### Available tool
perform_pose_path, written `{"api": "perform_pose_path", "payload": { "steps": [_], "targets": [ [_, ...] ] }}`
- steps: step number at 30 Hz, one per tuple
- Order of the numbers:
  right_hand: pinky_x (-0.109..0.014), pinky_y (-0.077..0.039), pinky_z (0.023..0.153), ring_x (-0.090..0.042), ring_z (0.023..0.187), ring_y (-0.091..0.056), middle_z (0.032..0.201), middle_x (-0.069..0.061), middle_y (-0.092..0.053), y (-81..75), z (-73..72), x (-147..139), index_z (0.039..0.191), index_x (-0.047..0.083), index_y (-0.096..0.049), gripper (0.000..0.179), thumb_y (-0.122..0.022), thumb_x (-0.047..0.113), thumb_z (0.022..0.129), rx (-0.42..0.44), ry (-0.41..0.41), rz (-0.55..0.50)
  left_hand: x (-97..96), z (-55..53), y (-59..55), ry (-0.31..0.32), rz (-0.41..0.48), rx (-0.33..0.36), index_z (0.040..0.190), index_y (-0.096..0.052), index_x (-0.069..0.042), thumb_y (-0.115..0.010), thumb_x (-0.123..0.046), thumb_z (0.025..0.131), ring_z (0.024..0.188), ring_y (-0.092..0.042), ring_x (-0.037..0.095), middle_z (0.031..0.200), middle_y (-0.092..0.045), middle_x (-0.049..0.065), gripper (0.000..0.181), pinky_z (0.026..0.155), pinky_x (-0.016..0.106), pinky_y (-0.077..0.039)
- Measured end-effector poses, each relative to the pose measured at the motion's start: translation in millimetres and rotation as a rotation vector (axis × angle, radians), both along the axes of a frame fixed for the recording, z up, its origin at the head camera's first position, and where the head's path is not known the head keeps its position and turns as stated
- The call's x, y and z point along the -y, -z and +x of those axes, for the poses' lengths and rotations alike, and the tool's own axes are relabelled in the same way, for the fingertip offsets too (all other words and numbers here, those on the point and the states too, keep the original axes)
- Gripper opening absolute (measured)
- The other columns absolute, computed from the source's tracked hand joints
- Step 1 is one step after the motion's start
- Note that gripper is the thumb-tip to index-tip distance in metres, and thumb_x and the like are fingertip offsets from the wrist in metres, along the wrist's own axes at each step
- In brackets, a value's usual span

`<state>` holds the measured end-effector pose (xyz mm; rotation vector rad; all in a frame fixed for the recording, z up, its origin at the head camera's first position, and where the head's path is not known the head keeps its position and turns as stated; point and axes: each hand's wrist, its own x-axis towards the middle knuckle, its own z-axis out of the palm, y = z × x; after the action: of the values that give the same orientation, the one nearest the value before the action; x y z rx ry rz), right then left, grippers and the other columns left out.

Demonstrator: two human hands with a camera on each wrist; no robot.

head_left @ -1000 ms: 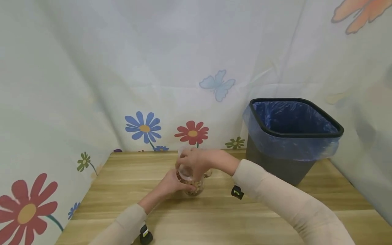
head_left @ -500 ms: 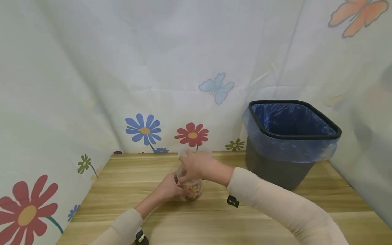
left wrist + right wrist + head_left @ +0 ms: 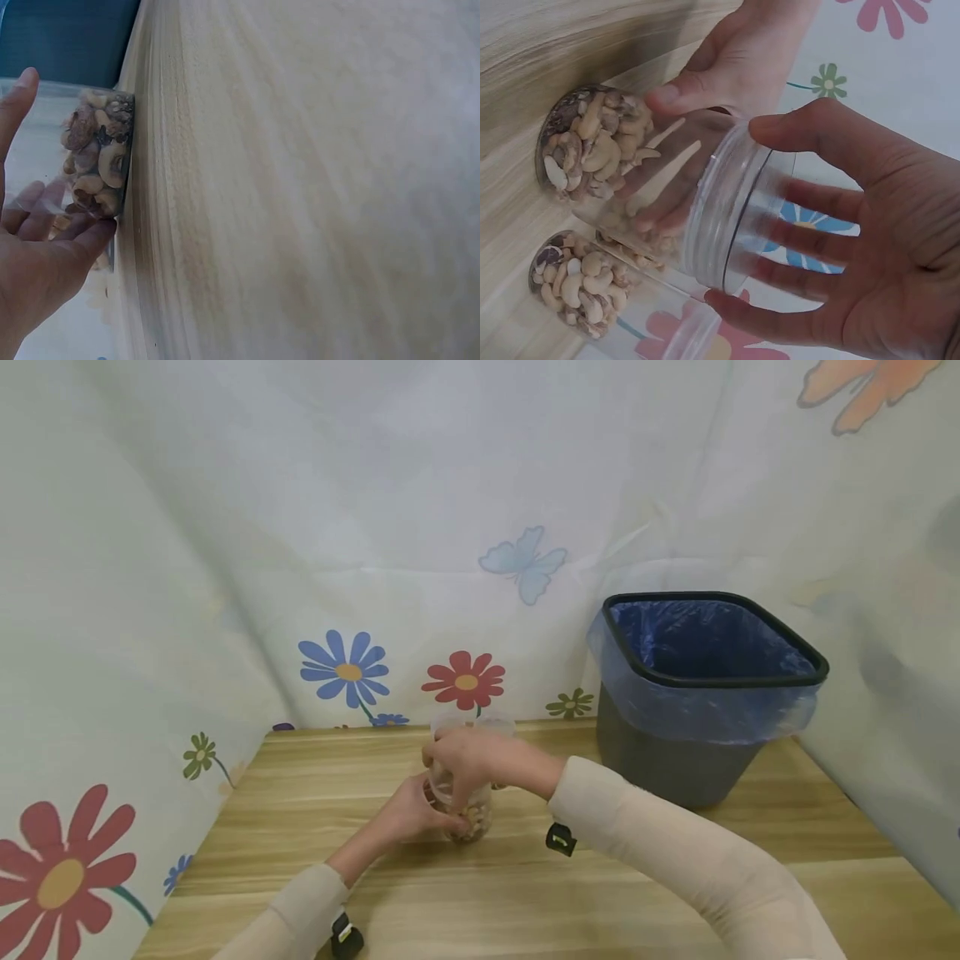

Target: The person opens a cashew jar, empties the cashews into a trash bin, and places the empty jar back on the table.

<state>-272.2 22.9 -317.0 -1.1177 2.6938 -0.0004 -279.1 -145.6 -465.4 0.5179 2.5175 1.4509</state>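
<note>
A clear jar (image 3: 652, 180) with cashews and other nuts at its bottom stands on the wooden table. My left hand (image 3: 412, 814) holds its side, with the thumb across the front, and the nuts (image 3: 97, 150) show beside its fingertips in the left wrist view. My right hand (image 3: 480, 756) grips the jar's clear round lid (image 3: 739, 206) from above, thumb on one edge and fingers spread round the other. In the head view, this hand hides most of the lid. A second clear jar (image 3: 585, 285) of nuts stands close beside the first.
Behind the hands, the tops of two clear jars show, one at left (image 3: 447, 720) and one at right (image 3: 497, 724). A grey bin (image 3: 660, 752) with a blue liner stands at the back right of the table (image 3: 510, 893). A flower-printed curtain (image 3: 375, 527) hangs behind.
My right hand has shifted and turned slightly at the top of the jar, its fingers changing position round the lid. My left hand keeps holding the jar in nearly the same place.
</note>
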Motion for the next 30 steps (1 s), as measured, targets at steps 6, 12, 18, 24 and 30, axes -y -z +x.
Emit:
{"api": "perform_pose_path", "payload": {
  "steps": [6, 12, 18, 24, 30],
  "targets": [
    [-0.025, -0.053, 0.081, -0.012, 0.102, -0.052, 0.125, -0.001, -0.054, -4.4, -0.9, -3, 0.133, 0.02, -0.059, 0.068, -0.092, 0.028, 0.074, 0.013, -0.056, -0.003, 2.6, 0.6, 1.5, 0.007, -0.006, -0.003, 0.127, -0.062, -0.008, -0.097, -0.032, 0.068, 0.105, -0.065, 0.017, 0.117, -0.07, 0.002, 0.072, 0.093, 0.04, -0.052],
    [-0.028, -0.055, 0.081, -0.014, 0.098, -0.056, 0.128, -0.003, -0.056, -7.6, -2.3, -17, 0.132, 0.02, -0.06, 0.065, -0.09, 0.024, 0.074, 0.046, -0.02, -0.112, 1.7, -2.4, 0.7, 0.017, -0.011, -0.002, 0.129, -0.061, -0.009, -0.096, -0.033, 0.069, 0.105, -0.065, 0.018, 0.118, -0.069, 0.002, 0.073, 0.094, 0.043, -0.052],
    [-0.03, -0.054, 0.084, -0.016, 0.101, -0.056, 0.128, -0.005, -0.058, -5.3, -3.9, -25, 0.131, 0.017, -0.061, 0.065, -0.089, 0.031, 0.074, 0.06, -0.027, -0.157, 3.4, -3.3, 0.5, 0.003, -0.014, -0.002, 0.127, -0.062, -0.008, -0.097, -0.034, 0.068, 0.1, -0.064, 0.018, 0.112, -0.07, 0.002, 0.073, 0.09, 0.038, -0.052],
    [-0.033, -0.054, 0.088, -0.018, 0.106, -0.056, 0.128, -0.005, -0.06, -1.8, -1.8, -34, 0.129, 0.018, -0.062, 0.064, -0.091, 0.03, 0.073, 0.069, -0.019, -0.191, 3.0, -3.2, 1.3, 0.016, 0.005, -0.01, 0.132, -0.06, -0.009, -0.097, -0.032, 0.067, 0.106, -0.064, 0.018, 0.118, -0.069, 0.002, 0.078, 0.094, 0.039, -0.051],
    [-0.039, -0.052, 0.094, -0.022, 0.115, -0.057, 0.129, -0.004, -0.062, -0.3, -0.1, -49, 0.13, 0.015, -0.062, 0.067, -0.093, 0.026, 0.072, 0.072, -0.021, -0.267, 2.7, -3.4, 1.7, 0.027, 0.002, -0.025, 0.137, -0.058, -0.01, -0.097, -0.033, 0.067, 0.113, -0.063, 0.02, 0.124, -0.068, 0.003, 0.083, 0.097, 0.042, -0.051]
  ]
}}
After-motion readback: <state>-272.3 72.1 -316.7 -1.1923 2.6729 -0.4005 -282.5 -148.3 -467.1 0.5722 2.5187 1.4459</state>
